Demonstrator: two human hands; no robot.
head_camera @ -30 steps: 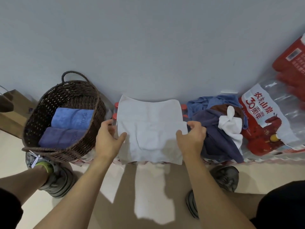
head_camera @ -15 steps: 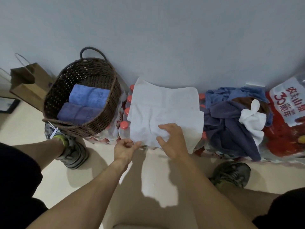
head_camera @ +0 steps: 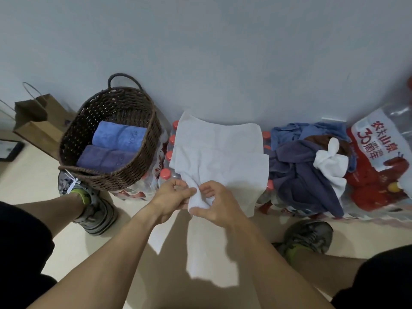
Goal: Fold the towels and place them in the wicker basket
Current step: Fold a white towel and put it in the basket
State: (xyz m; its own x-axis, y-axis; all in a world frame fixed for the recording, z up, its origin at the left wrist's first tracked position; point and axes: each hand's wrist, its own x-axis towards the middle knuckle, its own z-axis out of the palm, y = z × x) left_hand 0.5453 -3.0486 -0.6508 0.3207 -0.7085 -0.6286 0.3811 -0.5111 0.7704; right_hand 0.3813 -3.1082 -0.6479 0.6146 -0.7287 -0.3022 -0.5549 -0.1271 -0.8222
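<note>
A white towel [head_camera: 220,152] lies half folded on top of a pack of water bottles against the wall. My left hand [head_camera: 171,197] and my right hand [head_camera: 216,204] meet at its near left corner, and both pinch that bunched corner of cloth. To the left stands the dark wicker basket [head_camera: 147,170], holding a light blue folded towel [head_camera: 119,136] and a purple folded towel [head_camera: 104,158] side by side. A heap of unfolded towels [head_camera: 307,170], blue, dark blue, brown and white, lies to the right.
Red-capped water bottles [head_camera: 166,173] in plastic wrap carry the white towel. A large red and clear bottle pack [head_camera: 381,157] lies at far right. A brown paper bag [head_camera: 35,121] stands left of the basket. My two shoes [head_camera: 93,210] are on the pale floor.
My hands left the towel's two sides and came together at its near left corner, which is now bunched between them. The camera view has shifted left.
</note>
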